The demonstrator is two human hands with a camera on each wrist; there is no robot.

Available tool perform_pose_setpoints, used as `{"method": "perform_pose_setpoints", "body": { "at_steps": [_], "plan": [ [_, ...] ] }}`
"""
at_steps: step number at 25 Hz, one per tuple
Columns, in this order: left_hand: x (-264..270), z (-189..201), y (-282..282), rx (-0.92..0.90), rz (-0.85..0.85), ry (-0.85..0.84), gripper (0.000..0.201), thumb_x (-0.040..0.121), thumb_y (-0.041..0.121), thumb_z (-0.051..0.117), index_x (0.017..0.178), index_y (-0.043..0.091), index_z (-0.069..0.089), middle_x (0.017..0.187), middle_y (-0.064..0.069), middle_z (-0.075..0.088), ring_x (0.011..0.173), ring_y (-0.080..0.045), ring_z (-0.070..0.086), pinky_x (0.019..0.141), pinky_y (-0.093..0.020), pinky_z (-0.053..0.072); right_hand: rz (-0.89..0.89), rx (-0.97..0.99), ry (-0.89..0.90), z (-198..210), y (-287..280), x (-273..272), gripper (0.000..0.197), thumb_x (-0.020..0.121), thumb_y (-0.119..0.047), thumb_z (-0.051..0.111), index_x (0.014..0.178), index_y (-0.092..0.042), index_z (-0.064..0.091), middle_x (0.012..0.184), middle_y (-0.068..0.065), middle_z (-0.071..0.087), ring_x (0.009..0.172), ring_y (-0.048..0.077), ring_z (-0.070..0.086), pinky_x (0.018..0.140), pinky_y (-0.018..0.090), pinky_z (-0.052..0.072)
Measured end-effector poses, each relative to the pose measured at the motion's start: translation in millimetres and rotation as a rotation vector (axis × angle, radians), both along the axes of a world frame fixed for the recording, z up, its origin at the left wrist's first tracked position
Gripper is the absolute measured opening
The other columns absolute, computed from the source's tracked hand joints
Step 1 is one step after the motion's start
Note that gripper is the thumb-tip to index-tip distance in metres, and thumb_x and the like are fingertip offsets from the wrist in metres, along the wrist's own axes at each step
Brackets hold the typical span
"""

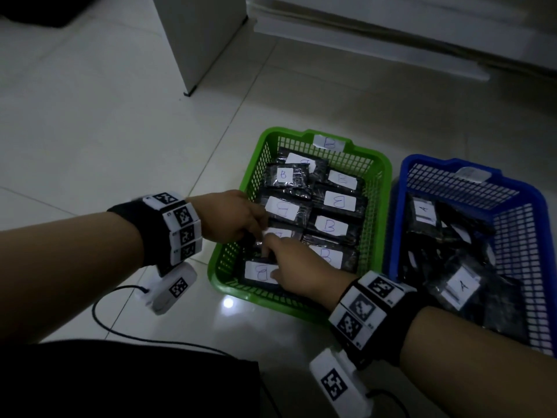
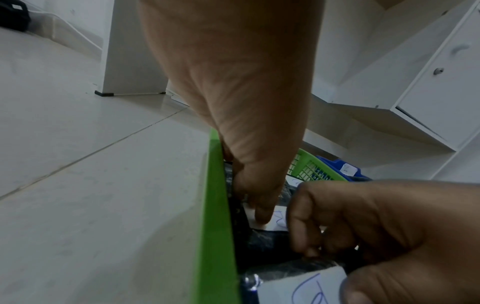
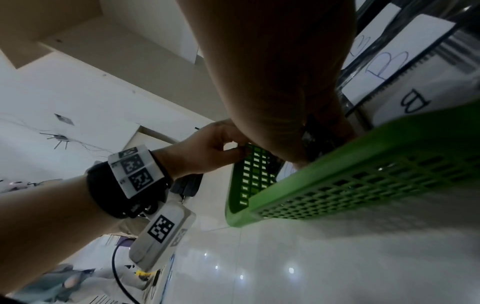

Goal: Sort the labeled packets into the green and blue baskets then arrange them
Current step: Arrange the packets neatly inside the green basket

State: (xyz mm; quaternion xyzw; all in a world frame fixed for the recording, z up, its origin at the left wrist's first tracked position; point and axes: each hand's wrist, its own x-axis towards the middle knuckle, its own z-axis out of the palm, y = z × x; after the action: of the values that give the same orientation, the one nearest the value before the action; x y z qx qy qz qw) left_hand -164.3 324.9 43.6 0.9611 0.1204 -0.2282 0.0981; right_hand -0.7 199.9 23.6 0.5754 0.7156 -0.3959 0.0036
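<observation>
Reaching into the green basket (image 1: 224, 260) from the left, my left hand (image 1: 232, 217) has its fingers (image 2: 262, 214) bent down, pressing on a B packet (image 1: 278, 233) by the basket's left wall. Just beside it, my right hand (image 1: 297, 265) has its fingers (image 2: 306, 232) curled around the near B packet (image 1: 259, 271) at the front left corner. More B packets (image 1: 334, 203) lie flat in rows inside. To the right, touching the green one, the blue basket (image 1: 539, 236) holds A packets (image 1: 461, 286) in a loose pile.
</observation>
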Motion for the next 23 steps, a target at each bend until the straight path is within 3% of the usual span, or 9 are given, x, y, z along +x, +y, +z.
{"method": "perform_pose_setpoints", "body": {
  "at_steps": [2, 4, 8, 11, 14, 16, 19, 21, 23],
  "plan": [
    [0, 0, -1, -0.006, -0.001, -0.007, 0.035, 0.091, 0.029, 0.048, 0.123, 0.039, 0.057, 0.135, 0.015, 0.046, 0.118, -0.008, 0.048, 0.106, -0.033, 0.031, -0.068, 0.028, 0.071, -3, -1, 0, 0.024, 0.082, -0.009, 0.064, 0.103, -0.013, 0.053, 0.108, 0.009, 0.052, 0.097, 0.026, 0.053, 0.082, 0.035, 0.047],
    [0, -1, -1, -0.032, 0.006, -0.073, 0.034, 0.089, 0.027, 0.051, 0.120, 0.037, 0.060, 0.129, 0.012, 0.051, 0.114, -0.011, 0.051, 0.102, -0.033, 0.036, -0.032, 0.050, 0.065, -3, -2, 0, 0.023, 0.081, -0.010, 0.066, 0.101, -0.011, 0.055, 0.110, 0.009, 0.052, 0.101, 0.026, 0.052, 0.084, 0.035, 0.046],
    [0, -3, -5, -0.095, -0.001, -0.227, 0.031, 0.079, 0.020, 0.059, 0.106, 0.030, 0.069, 0.115, 0.004, 0.061, 0.099, -0.018, 0.060, 0.085, -0.036, 0.050, 0.369, 0.250, -0.098, 1, -2, 10, 0.034, 0.077, -0.015, 0.065, 0.111, -0.013, 0.057, 0.116, 0.012, 0.047, 0.110, 0.028, 0.043, 0.084, 0.040, 0.046],
    [0, -4, -3, -0.098, 0.038, -0.141, 0.033, 0.082, 0.022, 0.056, 0.112, 0.031, 0.067, 0.129, 0.006, 0.055, 0.109, -0.017, 0.057, 0.093, -0.036, 0.046, 0.511, 0.300, -0.133, -3, -1, 17, 0.044, 0.075, -0.006, 0.062, 0.118, -0.013, 0.053, 0.118, 0.013, 0.047, 0.108, 0.029, 0.043, 0.080, 0.041, 0.046],
    [0, -4, 0, -0.136, 0.065, -0.108, 0.034, 0.082, 0.024, 0.052, 0.112, 0.031, 0.067, 0.133, 0.010, 0.053, 0.112, -0.015, 0.056, 0.097, -0.037, 0.044, 0.533, 0.400, -0.115, -13, -2, 11, 0.042, 0.071, 0.000, 0.065, 0.111, -0.012, 0.056, 0.110, 0.014, 0.053, 0.100, 0.030, 0.048, 0.060, 0.036, 0.046],
    [0, -5, 2, -0.148, 0.077, -0.129, 0.034, 0.081, 0.022, 0.053, 0.110, 0.031, 0.068, 0.131, 0.011, 0.054, 0.110, -0.014, 0.057, 0.097, -0.035, 0.044, 0.524, 0.495, -0.100, -25, -4, 10, 0.038, 0.065, -0.002, 0.072, 0.099, -0.014, 0.060, 0.098, 0.011, 0.057, 0.092, 0.024, 0.044, 0.050, 0.029, 0.045],
    [1, -4, 5, -0.161, 0.088, -0.107, 0.034, 0.081, 0.022, 0.051, 0.108, 0.031, 0.069, 0.129, 0.012, 0.056, 0.110, -0.011, 0.056, 0.096, -0.027, 0.042, 0.556, 0.443, -0.031, -26, 6, 15, 0.033, 0.070, -0.008, 0.069, 0.102, -0.013, 0.063, 0.102, 0.011, 0.058, 0.096, 0.025, 0.043, 0.064, 0.035, 0.051],
    [6, -2, 7, -0.173, 0.126, -0.111, 0.033, 0.082, 0.019, 0.050, 0.108, 0.029, 0.068, 0.125, 0.010, 0.057, 0.109, -0.011, 0.056, 0.094, -0.026, 0.044, 0.515, 0.298, 0.003, -16, 16, 26, 0.027, 0.079, -0.016, 0.067, 0.105, -0.017, 0.069, 0.105, 0.007, 0.060, 0.101, 0.025, 0.046, 0.080, 0.035, 0.045],
    [16, 2, 12, -0.162, 0.193, -0.151, 0.031, 0.085, 0.014, 0.052, 0.109, 0.025, 0.067, 0.122, 0.006, 0.056, 0.110, -0.012, 0.053, 0.094, -0.029, 0.045, 0.194, 0.266, 0.071, -7, 25, 40, 0.018, 0.084, -0.016, 0.064, 0.099, -0.019, 0.074, 0.099, 0.003, 0.064, 0.101, 0.021, 0.048, 0.086, 0.033, 0.043]
  ]
}}
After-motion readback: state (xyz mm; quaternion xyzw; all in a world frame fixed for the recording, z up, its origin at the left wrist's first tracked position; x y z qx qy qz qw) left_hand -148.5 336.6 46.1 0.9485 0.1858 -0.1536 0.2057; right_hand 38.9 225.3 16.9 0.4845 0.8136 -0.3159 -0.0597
